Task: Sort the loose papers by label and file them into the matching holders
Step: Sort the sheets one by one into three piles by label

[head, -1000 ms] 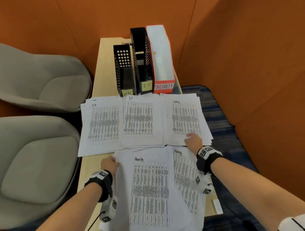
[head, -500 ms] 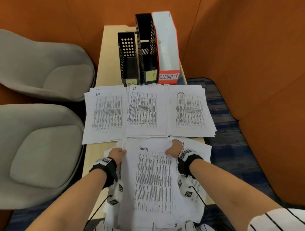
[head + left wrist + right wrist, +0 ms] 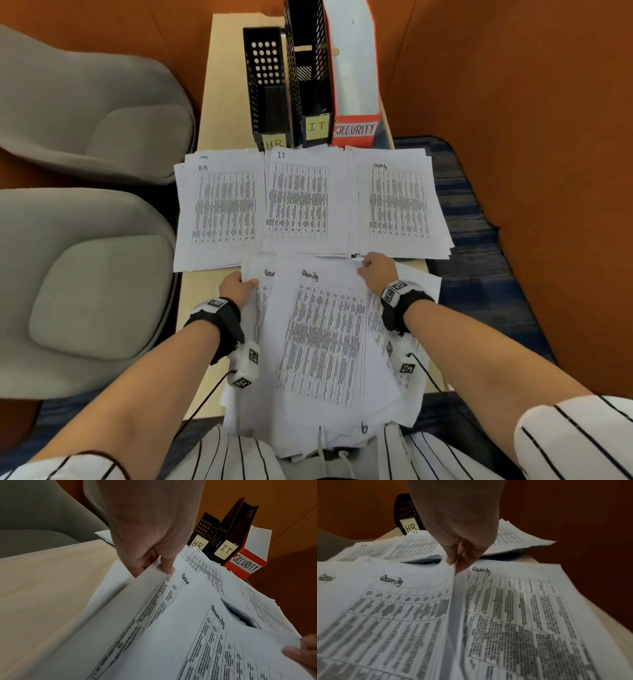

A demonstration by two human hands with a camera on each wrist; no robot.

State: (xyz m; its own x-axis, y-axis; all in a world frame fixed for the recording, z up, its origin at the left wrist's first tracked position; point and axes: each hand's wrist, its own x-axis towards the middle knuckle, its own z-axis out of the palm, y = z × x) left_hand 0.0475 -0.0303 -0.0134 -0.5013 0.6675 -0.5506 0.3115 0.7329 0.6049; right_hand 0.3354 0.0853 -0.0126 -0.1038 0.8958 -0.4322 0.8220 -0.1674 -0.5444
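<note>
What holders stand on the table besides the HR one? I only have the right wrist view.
Observer: Two more. A black IT holder and a red SECURITY holder stand in a row to the right of the HR holder.
Operator: And the left hand?
Observer: The left hand pinches the far left corner of the loose stack, with a fingertip on top of it.
Operator: Is there a sorted pile for the sheet I see pinched?
Observer: Yes. The Security pile is the rightmost of three and lies just beyond the right hand.
</note>
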